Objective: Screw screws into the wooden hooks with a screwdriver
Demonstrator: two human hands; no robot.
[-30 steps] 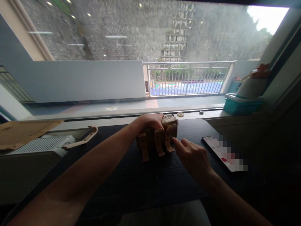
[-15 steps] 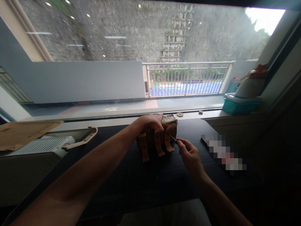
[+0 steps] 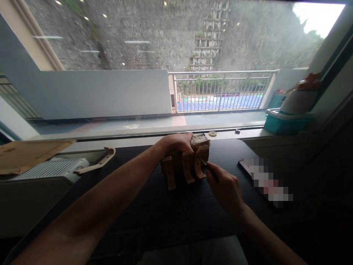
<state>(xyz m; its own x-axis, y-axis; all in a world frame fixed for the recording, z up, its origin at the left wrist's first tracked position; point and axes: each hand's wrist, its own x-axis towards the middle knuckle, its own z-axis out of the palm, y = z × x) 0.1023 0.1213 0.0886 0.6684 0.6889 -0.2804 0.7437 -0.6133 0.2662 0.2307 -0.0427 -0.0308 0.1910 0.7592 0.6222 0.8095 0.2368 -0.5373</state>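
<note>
My left hand (image 3: 178, 142) is closed over the top of a brown block (image 3: 200, 140), which looks rough on its upper face. Three curved wooden hooks stand along the block's near side: a left hook (image 3: 170, 175), a middle hook (image 3: 188, 169) and a right hook (image 3: 199, 167). My right hand (image 3: 225, 183) is closed around the dark handle of a thin screwdriver (image 3: 203, 161). Its metal shaft points up and left, and the tip meets the upper part of the right hook. Most of my left fingers are hidden behind the block.
A phone (image 3: 242, 165), partly blurred out, lies right on the black table (image 3: 154, 217). Another wooden hook (image 3: 100, 162) sits at the left edge, near cardboard (image 3: 30, 154) and a white slatted unit (image 3: 55, 167). A tape roll (image 3: 212, 133) and teal box (image 3: 285, 123) are on the sill.
My right hand first drew back to the right, showing more of the screwdriver's shaft, then turned and came slightly closer to the right hook. My left hand and the block hold still.
</note>
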